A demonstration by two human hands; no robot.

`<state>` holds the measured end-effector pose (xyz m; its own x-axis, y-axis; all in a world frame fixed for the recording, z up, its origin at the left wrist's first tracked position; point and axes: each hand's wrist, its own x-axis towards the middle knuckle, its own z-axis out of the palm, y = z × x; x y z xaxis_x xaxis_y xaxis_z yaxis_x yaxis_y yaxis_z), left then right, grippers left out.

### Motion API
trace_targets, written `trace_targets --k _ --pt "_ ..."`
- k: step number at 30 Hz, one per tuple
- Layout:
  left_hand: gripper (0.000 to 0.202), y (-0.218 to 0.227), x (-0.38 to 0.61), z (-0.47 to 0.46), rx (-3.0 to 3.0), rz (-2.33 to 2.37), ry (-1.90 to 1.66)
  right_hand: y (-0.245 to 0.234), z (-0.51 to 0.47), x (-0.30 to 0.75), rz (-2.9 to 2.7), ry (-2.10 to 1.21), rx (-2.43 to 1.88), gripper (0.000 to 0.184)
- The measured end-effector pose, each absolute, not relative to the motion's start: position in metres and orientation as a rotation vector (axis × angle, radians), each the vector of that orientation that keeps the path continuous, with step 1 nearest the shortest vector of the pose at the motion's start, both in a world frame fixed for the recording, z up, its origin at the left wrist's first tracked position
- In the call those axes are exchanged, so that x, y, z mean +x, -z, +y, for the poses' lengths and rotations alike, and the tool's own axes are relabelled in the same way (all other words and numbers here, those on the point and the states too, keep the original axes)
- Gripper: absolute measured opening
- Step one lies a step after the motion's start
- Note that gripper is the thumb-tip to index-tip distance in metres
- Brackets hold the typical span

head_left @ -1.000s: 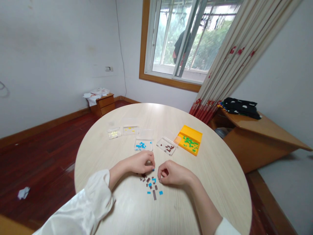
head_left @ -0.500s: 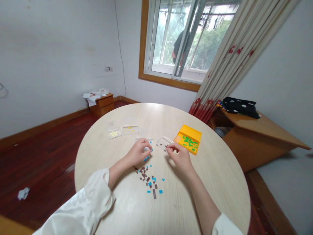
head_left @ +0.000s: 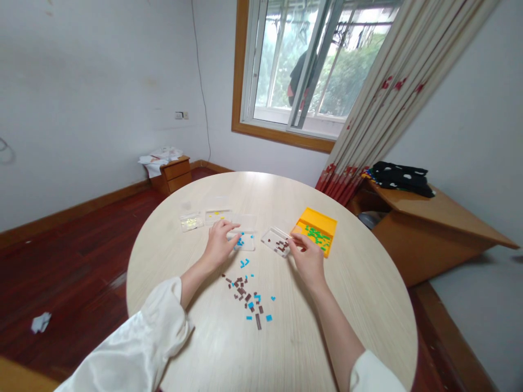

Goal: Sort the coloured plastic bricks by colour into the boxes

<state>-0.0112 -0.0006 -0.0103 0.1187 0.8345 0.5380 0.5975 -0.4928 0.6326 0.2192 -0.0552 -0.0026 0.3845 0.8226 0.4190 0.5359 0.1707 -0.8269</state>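
My left hand (head_left: 219,242) is open at the left side of a clear plastic box (head_left: 250,249) with blue toy bricks (head_left: 241,239) in it. Its thumb and index finger are apart, and no brick shows between them. My right hand (head_left: 307,258) is at the right edge of another clear box (head_left: 267,245), which holds brown bricks (head_left: 281,246). The thumb and fingers of this hand are curled together; whatever may be pinched there is too small to make out. Between my forearms, loose brown bricks (head_left: 242,292) and blue bricks (head_left: 268,318) lie scattered on the table.
An opened yellow case (head_left: 321,218) with green bricks stands right of my right hand. Two clear boxes, one with pale pieces (head_left: 190,223) and one with yellow pieces (head_left: 216,214), sit at the back left. The round wooden table (head_left: 351,305) carries everything.
My left hand has drawn back to the left and its fingers have parted, uncovering the blue bricks' box. My right hand has shifted right, showing more brown bricks in their box.
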Motion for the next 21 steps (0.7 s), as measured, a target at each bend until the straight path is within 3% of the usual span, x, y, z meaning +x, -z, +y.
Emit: trace_targets --k 2,6,14,21 --pt "0.031 0.010 -0.012 -0.001 2.122 1.434 -1.316 0.001 -0.055 0.219 -1.277 -0.293 -1.522 0.039" --pt "0.008 0.004 -0.011 -0.004 2.166 1.320 -1.263 -0.005 -0.060 0.215 -1.434 -0.358 -1.495 0.030" --pt "0.009 -0.004 -0.003 -0.023 2.514 0.842 -0.633 -0.012 -0.082 0.193 -2.071 -1.084 -1.377 0.017" --pt "0.011 -0.002 -0.004 -0.026 2.538 0.607 -0.336 -0.008 -0.085 0.189 -2.245 -1.195 -1.351 0.018"
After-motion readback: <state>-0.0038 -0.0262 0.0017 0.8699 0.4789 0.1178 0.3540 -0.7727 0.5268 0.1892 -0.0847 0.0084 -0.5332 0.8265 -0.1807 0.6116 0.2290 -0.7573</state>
